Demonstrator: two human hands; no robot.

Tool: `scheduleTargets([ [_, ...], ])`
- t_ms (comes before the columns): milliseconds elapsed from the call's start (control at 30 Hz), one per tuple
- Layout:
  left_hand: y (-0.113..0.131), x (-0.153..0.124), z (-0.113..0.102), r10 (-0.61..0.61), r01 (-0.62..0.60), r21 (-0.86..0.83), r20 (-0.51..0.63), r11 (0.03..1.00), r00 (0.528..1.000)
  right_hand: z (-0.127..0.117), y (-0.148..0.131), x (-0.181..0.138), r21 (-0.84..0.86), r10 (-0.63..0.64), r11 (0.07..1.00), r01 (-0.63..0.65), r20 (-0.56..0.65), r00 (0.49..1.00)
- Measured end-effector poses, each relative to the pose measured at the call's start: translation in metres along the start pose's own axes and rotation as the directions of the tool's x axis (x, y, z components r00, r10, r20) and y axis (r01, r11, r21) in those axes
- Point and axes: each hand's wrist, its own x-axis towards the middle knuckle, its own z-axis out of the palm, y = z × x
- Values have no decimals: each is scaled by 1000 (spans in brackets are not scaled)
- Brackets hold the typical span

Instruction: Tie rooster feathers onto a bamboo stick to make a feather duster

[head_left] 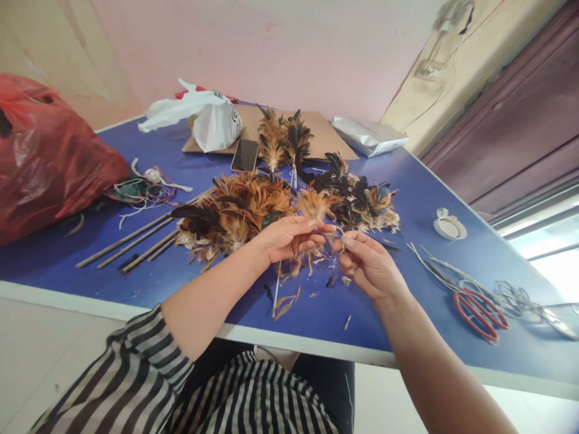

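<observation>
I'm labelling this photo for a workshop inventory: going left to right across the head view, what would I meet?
Red plastic bag → white plastic bag → phone → left hand → right hand → white roll.

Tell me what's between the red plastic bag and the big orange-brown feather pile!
The head view shows a tangle of strings there, beside the red plastic bag, and thin sticks reaching out from the orange-brown feather pile.
</observation>
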Motion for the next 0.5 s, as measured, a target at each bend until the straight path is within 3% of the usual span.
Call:
scheduleTargets([
  [200,-2,2,-1,-3,3,-57,5,998,1000,4,12,11,31,11,999,-10,-30,999],
  [500,-6,4,1,23,-22,-82,2,996,1000,3,15,8,-92,-35,995,32,-32,999],
])
